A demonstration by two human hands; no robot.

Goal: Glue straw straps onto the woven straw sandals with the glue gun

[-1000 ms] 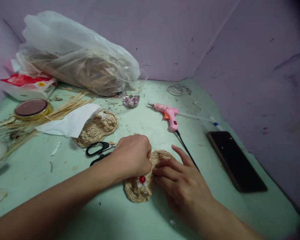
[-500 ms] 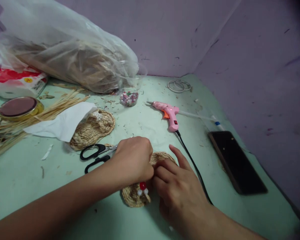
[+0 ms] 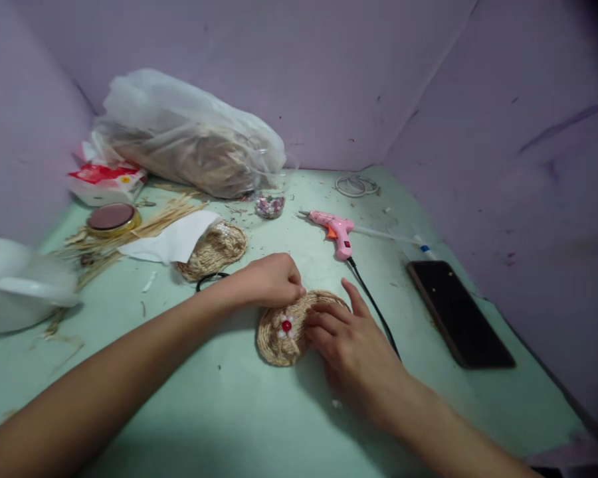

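A small woven straw slipper [image 3: 274, 350] lies in front of me, a red bead [image 3: 286, 326] with white beads around it on its left part. My left hand [image 3: 274, 279] is closed in a pinch at the slipper's far edge; what its fingertips hold is hidden. Curled over the slipper's right part, my right hand [image 3: 359, 348] steadies it with several fingers while one finger sticks up. Behind my left wrist a black scissors handle [image 3: 212, 277] shows in part. A second woven slipper [image 3: 219, 252] lies farther back, partly under a white sheet [image 3: 174, 239].
A pink glue gun [image 3: 333, 229] lies beyond my hands, its black cord running near my right hand. At the right is a phone [image 3: 458, 312]. Behind stand a cup of beads [image 3: 270, 206] and a plastic bag [image 3: 194, 146]; a white jug [image 3: 24, 285] is at left.
The view has shifted, bringing the white jug in at left. My left hand has moved off the slipper's middle to its far edge, uncovering the bead flower. My right hand stays on the slipper.
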